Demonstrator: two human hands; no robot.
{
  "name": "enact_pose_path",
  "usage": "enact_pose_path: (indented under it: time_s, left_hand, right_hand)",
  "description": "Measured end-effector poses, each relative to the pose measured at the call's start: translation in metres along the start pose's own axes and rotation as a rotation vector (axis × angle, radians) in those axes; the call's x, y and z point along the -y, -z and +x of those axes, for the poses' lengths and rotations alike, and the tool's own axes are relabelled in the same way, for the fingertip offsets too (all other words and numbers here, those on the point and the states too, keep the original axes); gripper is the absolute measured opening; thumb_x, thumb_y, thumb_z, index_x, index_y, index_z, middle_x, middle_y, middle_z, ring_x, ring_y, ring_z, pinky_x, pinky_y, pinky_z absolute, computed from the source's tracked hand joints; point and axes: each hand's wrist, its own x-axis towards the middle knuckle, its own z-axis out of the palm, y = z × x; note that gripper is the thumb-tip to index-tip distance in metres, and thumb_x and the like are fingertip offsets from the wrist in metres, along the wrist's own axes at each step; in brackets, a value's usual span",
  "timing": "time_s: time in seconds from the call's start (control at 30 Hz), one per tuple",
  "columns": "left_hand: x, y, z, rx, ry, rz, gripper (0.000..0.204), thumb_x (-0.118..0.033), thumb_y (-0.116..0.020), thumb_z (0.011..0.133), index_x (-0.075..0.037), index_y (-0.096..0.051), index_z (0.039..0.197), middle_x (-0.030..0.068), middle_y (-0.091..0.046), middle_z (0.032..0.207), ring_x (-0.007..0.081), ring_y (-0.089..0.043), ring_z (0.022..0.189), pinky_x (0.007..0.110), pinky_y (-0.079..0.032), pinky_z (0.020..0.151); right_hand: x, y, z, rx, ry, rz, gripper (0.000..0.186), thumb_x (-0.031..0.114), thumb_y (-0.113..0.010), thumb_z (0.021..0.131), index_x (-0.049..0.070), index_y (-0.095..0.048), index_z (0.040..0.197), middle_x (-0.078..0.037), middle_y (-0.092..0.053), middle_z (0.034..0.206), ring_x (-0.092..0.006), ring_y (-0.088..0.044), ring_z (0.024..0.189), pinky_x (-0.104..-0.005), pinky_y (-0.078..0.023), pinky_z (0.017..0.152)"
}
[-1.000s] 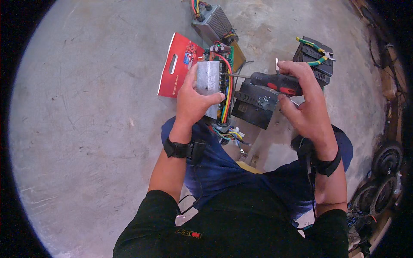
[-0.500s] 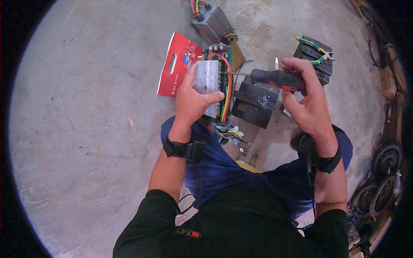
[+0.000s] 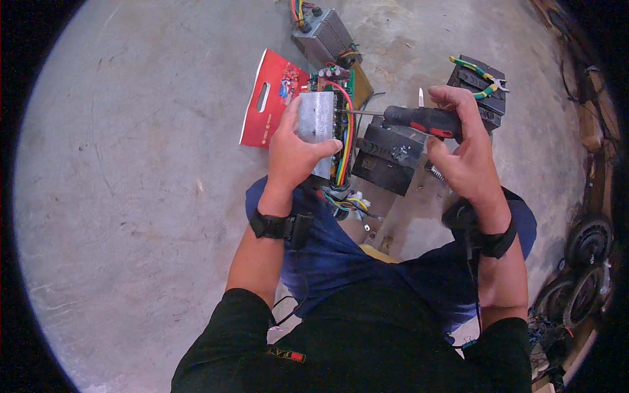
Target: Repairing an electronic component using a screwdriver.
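My left hand (image 3: 295,152) is closed around a flat silver metal plate (image 3: 316,128) fixed along a circuit board (image 3: 350,82) with capacitors and thick coloured wires (image 3: 347,141). The thumb presses near the plate's right edge. My right hand (image 3: 466,134) grips the dark handle of a screwdriver (image 3: 426,121) with red patches. Its shaft points left, and the tip meets the component row beside the plate; the exact contact point is too small to make out. Below the screwdriver stands a black metal box (image 3: 388,157) with small screws lying on top.
A red printed bag (image 3: 265,121) lies left of the board. Behind it sits a finned metal case (image 3: 325,36) with wires. Green-and-yellow pliers (image 3: 485,77) rest on another black box (image 3: 486,108). Loose connectors (image 3: 357,202) hang near my left knee. Wheels (image 3: 588,242) lie at the far right.
The screwdriver handle has turned, so its red patch shows differently, and my right hand's fingers have shifted slightly. My left hand and the board stay in place.
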Motion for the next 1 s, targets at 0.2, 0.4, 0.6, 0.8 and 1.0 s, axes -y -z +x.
enact_pose_path:
  time_s: [0.2, 0.4, 0.6, 0.8, 1.0]
  left_hand:
    - [0.002, 0.001, 0.0, -0.019, 0.0, 0.006, 0.105, -0.006, -0.091, 0.066, 0.003, -0.037, 0.155, 0.0182, -0.072, 0.117, 0.023, -0.071, 0.105, 0.036, -0.056, 0.092]
    - [0.001, 0.003, -0.001, -0.025, 0.004, 0.075, 0.105, -0.009, -0.092, 0.065, 0.003, -0.037, 0.155, 0.0168, -0.073, 0.114, 0.0217, -0.072, 0.102, 0.035, -0.056, 0.091]
    - [-0.01, 0.001, -0.001, -0.023, 0.094, 0.025, 0.108, -0.025, -0.092, 0.061, 0.006, -0.043, 0.151, 0.0277, -0.052, 0.151, 0.0335, -0.056, 0.137, 0.04, -0.045, 0.113]
    - [0.001, 0.003, -0.001, -0.037, 0.009, 0.065, 0.105, -0.01, -0.092, 0.064, 0.002, -0.039, 0.154, 0.0175, -0.072, 0.115, 0.0219, -0.072, 0.103, 0.035, -0.056, 0.091]
    - [-0.001, 0.0, 0.001, -0.041, 0.003, 0.043, 0.105, -0.007, -0.091, 0.064, 0.002, -0.038, 0.154, 0.0189, -0.071, 0.119, 0.0235, -0.072, 0.106, 0.036, -0.056, 0.093]
  right_hand:
    - [0.004, 0.013, 0.005, 0.105, -0.316, 0.057, 0.056, 0.034, -0.076, 0.093, 0.003, -0.055, 0.135, -0.018, -0.065, 0.118, -0.0287, -0.067, 0.106, -0.0389, -0.053, 0.091]
    - [0.005, 0.015, 0.004, 0.164, -0.348, 0.086, 0.053, 0.03, -0.077, 0.093, 0.004, -0.056, 0.134, -0.013, -0.065, 0.116, -0.0223, -0.065, 0.108, -0.0366, -0.053, 0.092]
    - [0.01, -0.001, 0.0, -0.015, -0.289, 0.234, 0.05, 0.025, -0.075, 0.092, 0.005, -0.056, 0.134, -0.009, -0.064, 0.113, -0.0178, -0.063, 0.106, -0.0329, -0.052, 0.091]
    - [0.014, 0.015, 0.008, 0.166, -0.432, 0.171, 0.046, 0.024, -0.073, 0.093, 0.003, -0.058, 0.131, -0.012, -0.065, 0.113, -0.0205, -0.064, 0.104, -0.0341, -0.052, 0.092]
    - [0.015, -0.005, -0.002, 0.008, 0.026, 0.025, 0.041, 0.025, -0.065, 0.098, 0.001, -0.057, 0.131, -0.016, -0.069, 0.103, -0.0252, -0.068, 0.099, -0.0361, -0.052, 0.092]
